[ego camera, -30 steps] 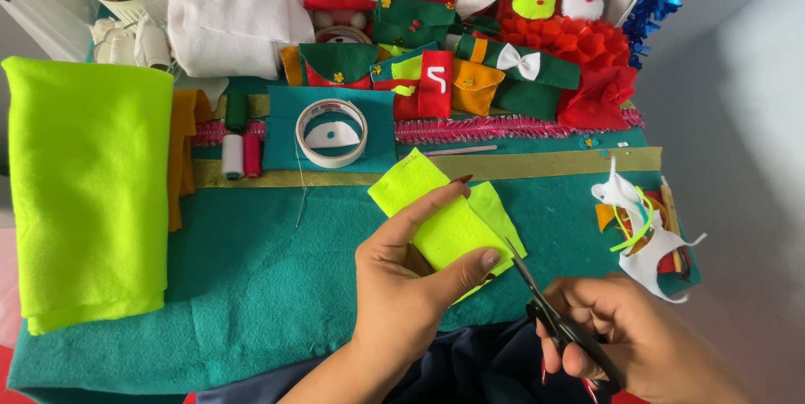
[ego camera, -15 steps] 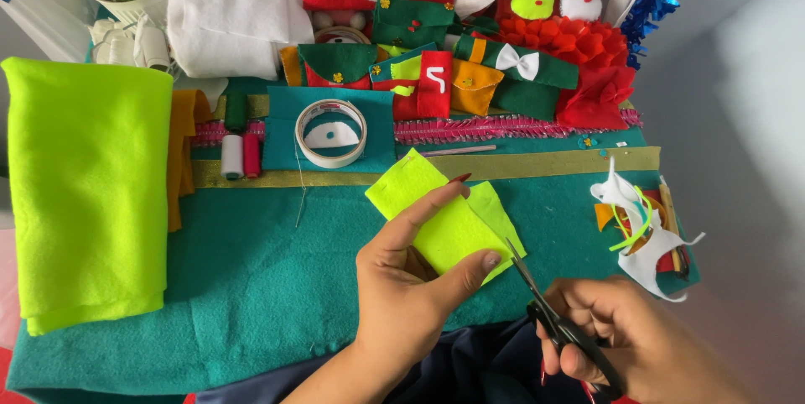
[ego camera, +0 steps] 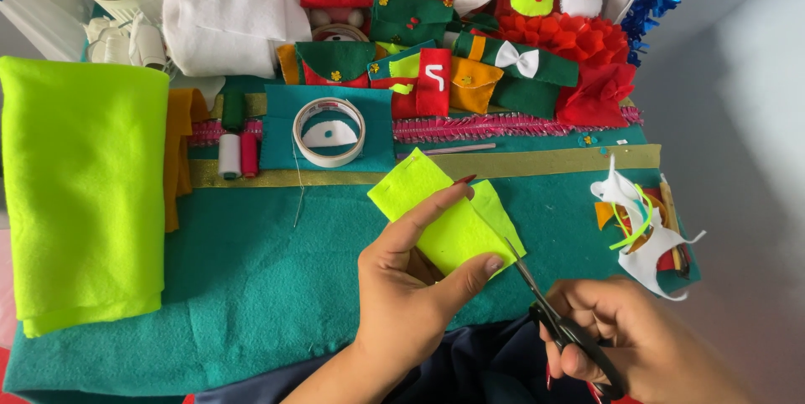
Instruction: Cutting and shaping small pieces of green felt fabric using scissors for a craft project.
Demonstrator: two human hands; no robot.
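Barely anything has shifted since the earlier frames: the left hand [ego camera: 411,286] keeps its pinch on the folded lime-green felt piece [ego camera: 444,215], thumb underneath near the lower corner and forefinger laid along the top, and the right hand [ego camera: 625,341] stays wrapped through the black handles of the scissors [ego camera: 562,320], blades pointing up and to the left toward the felt's lower right edge. Both hands are clamped, then, the left on the felt, the right on the scissor loops; the blade tips look nearly closed where they meet the fabric just beside the left thumb, though whether they are biting into it is hard to tell. This reads as a trimming cut along that edge, caught at or near its start. A clean next stroke calls for the felt held taut and the thumb kept clear of the blades. Beyond the left hand's fingertips lie a roll of tape [ego camera: 329,131] and three thread spools [ego camera: 237,140]; off to the far left sits a folded sheet of lime felt [ego camera: 84,186], and right of the scissors, a heap of white and orange felt scraps [ego camera: 641,228], all on the teal felt mat [ego camera: 251,286].
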